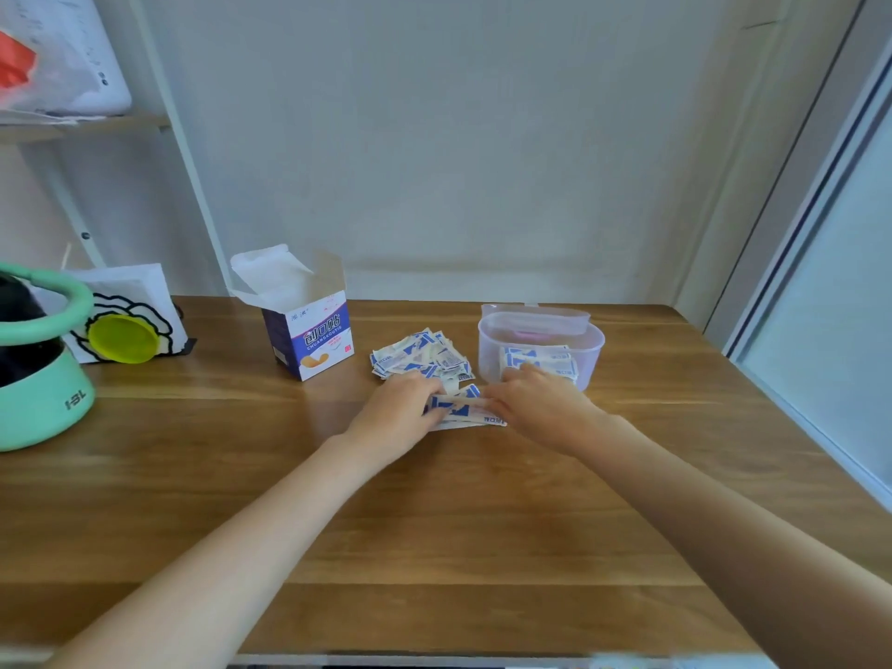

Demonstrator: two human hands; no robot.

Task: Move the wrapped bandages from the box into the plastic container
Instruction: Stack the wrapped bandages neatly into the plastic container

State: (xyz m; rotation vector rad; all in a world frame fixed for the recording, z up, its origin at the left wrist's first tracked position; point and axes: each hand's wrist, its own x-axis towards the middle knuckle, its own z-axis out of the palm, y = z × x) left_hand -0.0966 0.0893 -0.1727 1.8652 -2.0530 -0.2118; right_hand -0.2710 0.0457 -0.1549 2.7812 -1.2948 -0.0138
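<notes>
Domestic room, likely a home desk corner: wood-grain tabletop (434,523) set against a plain pale wall (482,137), sliding door frame (820,210) well right of the hands. Far left of the grip, a mint-green appliance (43,403) and a white shelf (96,123) holding a plastic bag (53,55). Behind it, a flower-print paper holder (130,316).
</notes>
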